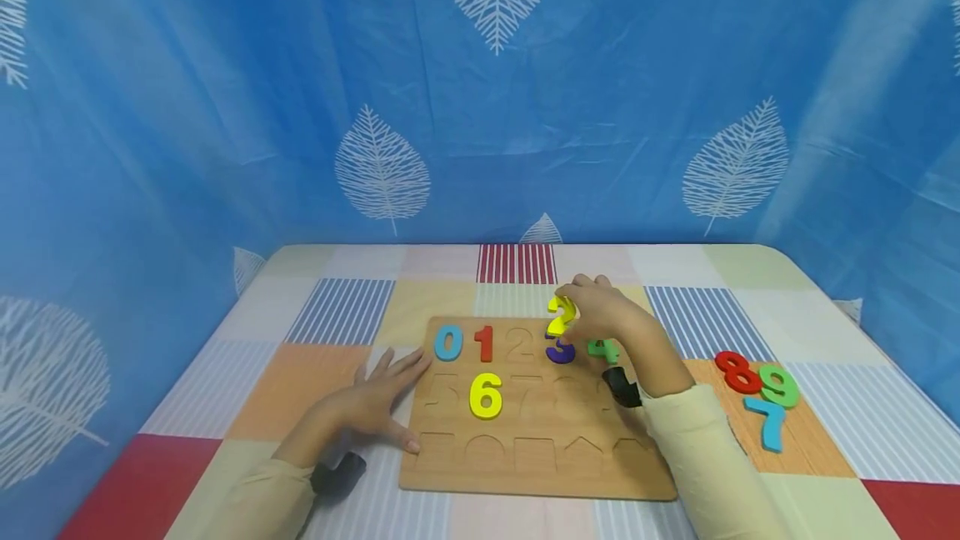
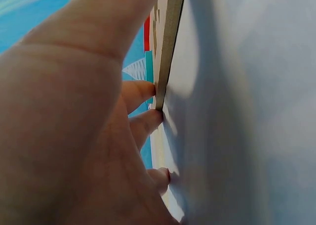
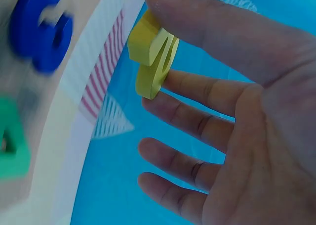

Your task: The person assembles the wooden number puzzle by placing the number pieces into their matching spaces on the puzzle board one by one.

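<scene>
A yellow number 2 (image 1: 561, 317) is pinched between the thumb and fingers of my right hand (image 1: 600, 309), raised over the top right of the wooden number board (image 1: 540, 461). In the right wrist view, the thumb presses one face of the yellow 2 (image 3: 150, 52) and the fingers stand behind it. Just below it on the board is the purple-blue 3 (image 1: 561, 352), partly covered. My left hand (image 1: 378, 398) touches the board's left edge with fingers spread and holds nothing. In the left wrist view its fingertips (image 2: 148, 121) meet the board's side.
On the board sit a blue 0 (image 1: 448, 342), a red 1 (image 1: 484, 343), a green 4 (image 1: 604, 350) partly hidden by the right wrist, and a yellow 6 (image 1: 486, 396). Right of the board lie a red 8 (image 1: 737, 372), a green 9 (image 1: 779, 386) and a blue 7 (image 1: 767, 423).
</scene>
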`<state>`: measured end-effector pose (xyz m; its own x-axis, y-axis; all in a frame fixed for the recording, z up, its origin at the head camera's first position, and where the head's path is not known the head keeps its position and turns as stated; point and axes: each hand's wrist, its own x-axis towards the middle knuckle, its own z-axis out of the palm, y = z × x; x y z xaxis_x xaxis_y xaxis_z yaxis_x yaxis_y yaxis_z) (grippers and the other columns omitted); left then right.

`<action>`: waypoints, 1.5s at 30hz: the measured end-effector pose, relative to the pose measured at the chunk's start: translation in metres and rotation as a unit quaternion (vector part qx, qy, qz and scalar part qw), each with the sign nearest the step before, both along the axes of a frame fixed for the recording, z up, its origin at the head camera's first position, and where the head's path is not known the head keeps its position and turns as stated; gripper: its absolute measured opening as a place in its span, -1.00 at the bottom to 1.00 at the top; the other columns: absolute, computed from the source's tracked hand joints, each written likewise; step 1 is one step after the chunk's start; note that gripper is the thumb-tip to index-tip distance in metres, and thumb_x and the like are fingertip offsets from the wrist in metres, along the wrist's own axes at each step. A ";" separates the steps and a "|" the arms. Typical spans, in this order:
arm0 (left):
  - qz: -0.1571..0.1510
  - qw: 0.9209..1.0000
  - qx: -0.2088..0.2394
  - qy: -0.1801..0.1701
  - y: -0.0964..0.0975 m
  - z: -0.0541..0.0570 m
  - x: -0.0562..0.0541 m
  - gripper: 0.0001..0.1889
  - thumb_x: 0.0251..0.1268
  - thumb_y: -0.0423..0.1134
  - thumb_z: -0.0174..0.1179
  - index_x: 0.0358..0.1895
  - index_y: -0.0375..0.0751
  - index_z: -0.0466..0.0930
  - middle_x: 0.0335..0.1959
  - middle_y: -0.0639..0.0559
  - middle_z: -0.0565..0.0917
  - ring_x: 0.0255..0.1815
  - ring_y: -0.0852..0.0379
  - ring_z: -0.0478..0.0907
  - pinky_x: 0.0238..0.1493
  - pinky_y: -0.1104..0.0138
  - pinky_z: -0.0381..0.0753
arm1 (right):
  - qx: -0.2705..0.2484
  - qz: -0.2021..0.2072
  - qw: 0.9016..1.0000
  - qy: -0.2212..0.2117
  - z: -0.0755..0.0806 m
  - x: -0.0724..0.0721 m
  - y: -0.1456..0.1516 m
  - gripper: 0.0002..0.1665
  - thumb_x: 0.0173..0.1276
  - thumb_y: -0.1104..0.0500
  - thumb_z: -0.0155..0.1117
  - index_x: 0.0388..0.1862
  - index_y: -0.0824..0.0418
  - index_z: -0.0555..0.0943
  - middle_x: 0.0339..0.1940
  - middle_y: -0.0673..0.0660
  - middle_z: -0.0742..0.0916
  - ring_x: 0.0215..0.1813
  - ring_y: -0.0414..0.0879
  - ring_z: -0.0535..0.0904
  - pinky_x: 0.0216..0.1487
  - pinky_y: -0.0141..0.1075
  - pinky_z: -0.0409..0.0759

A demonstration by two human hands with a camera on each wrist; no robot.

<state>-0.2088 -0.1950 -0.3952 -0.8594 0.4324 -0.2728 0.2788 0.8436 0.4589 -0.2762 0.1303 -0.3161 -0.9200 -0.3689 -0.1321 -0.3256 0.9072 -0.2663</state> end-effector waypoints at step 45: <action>0.013 1.000 -0.006 0.003 0.003 -0.006 -0.001 0.20 -0.43 0.19 0.45 0.43 0.05 -0.03 0.49 0.02 -0.07 0.46 -0.26 -0.42 0.26 -0.32 -0.47 | 0.054 0.018 0.997 -0.042 -0.049 -0.014 -0.059 -0.33 -0.08 0.08 0.48 0.09 0.12 0.51 0.00 0.13 0.53 -0.04 0.04 0.33 -0.02 -0.04 0.46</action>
<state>-0.2094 -0.1915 -0.4013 -0.8722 0.4063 -0.2723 0.2594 0.8563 0.4467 -0.2900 0.0717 -0.3653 -0.8905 -0.3811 -0.2486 -0.3394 0.9202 -0.1949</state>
